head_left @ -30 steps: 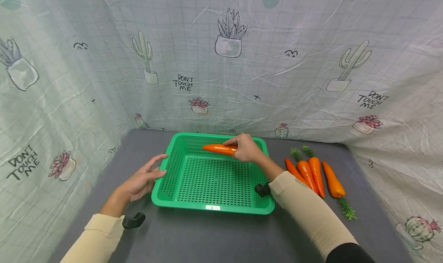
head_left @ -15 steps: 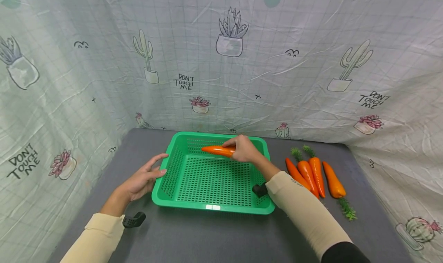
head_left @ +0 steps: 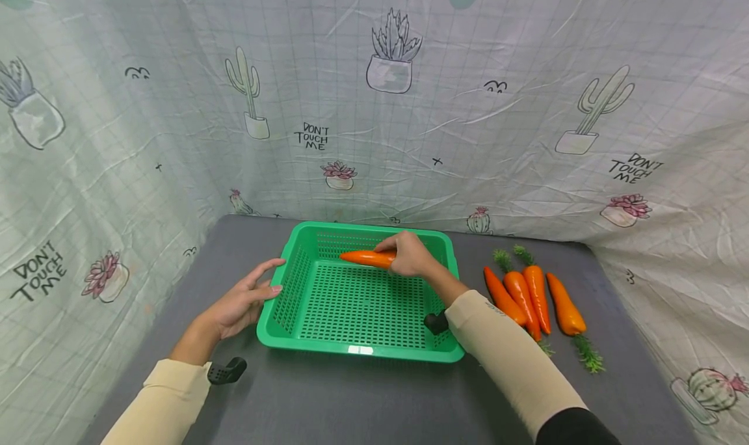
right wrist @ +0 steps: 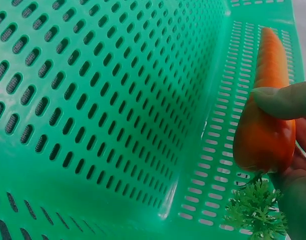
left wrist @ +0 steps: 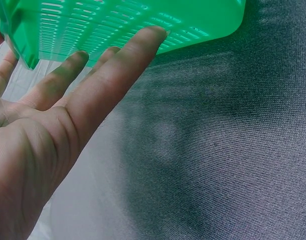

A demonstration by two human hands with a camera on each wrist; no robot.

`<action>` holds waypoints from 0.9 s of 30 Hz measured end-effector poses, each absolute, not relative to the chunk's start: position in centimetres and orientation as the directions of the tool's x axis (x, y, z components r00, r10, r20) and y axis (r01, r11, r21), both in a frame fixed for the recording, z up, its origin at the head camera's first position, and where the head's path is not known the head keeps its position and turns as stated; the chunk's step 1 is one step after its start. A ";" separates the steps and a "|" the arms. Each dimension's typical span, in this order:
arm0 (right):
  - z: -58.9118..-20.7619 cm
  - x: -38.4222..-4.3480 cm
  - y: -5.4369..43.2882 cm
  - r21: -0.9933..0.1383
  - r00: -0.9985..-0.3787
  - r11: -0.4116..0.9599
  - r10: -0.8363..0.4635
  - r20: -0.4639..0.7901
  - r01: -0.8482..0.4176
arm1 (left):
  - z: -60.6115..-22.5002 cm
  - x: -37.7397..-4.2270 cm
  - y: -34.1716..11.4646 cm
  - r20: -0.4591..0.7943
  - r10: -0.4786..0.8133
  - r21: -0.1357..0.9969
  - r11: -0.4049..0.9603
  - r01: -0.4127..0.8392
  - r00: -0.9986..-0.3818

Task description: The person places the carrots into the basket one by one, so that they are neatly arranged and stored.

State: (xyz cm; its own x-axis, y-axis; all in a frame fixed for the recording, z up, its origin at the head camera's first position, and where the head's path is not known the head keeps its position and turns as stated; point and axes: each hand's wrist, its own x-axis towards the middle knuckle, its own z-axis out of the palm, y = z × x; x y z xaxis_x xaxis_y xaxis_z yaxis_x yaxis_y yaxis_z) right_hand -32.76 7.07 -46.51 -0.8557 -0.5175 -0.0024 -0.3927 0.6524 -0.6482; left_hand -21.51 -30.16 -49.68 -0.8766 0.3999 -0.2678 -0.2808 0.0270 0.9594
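A green plastic basket (head_left: 363, 350) with slotted walls stands on the grey table. My right hand (head_left: 411, 255) is inside it near the back wall, gripping an orange carrot (head_left: 365, 258) that lies sideways, tip to the left. In the right wrist view my thumb presses on the carrot (right wrist: 268, 135), whose leafy green top (right wrist: 258, 207) hangs below the hand. Whether the carrot touches the basket floor, I cannot tell. My left hand (head_left: 240, 305) is at the basket's left side. Its fairly straight fingers (left wrist: 112, 80) touch or nearly touch the outer wall (left wrist: 213, 20).
Several more carrots (head_left: 534, 295) with green tops lie on the table to the right of the basket, partly behind my right forearm. A printed cloth curtain (head_left: 433, 126) hangs close behind the basket and along both sides. Grey table surface (head_left: 328, 399) shows in front.
My right hand has moved slightly down and left in the head view, bringing the carrot lower inside the basket. The left hand and the basket stay where they were.
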 end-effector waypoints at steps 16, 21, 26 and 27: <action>-47.2 -33.1 6.7 -0.652 -0.847 0.661 -0.529 -0.054 -0.372 | -49.5 -21.5 -30.2 -0.271 0.392 0.959 0.034 -0.281 -0.879; -47.8 -33.3 6.7 -0.620 -0.835 0.674 -0.547 -0.055 -0.400 | -49.5 -21.6 -30.2 -0.273 0.392 0.958 0.033 -0.283 -0.878; -47.8 -33.3 6.6 -0.610 -0.837 0.687 -0.543 -0.070 -0.395 | -49.5 -21.5 -30.3 -0.262 0.404 0.962 0.031 -0.273 -0.876; -47.7 -33.3 6.5 -0.611 -0.838 0.690 -0.541 -0.077 -0.389 | -49.5 -21.5 -30.3 -0.259 0.407 0.963 0.033 -0.269 -0.876</action>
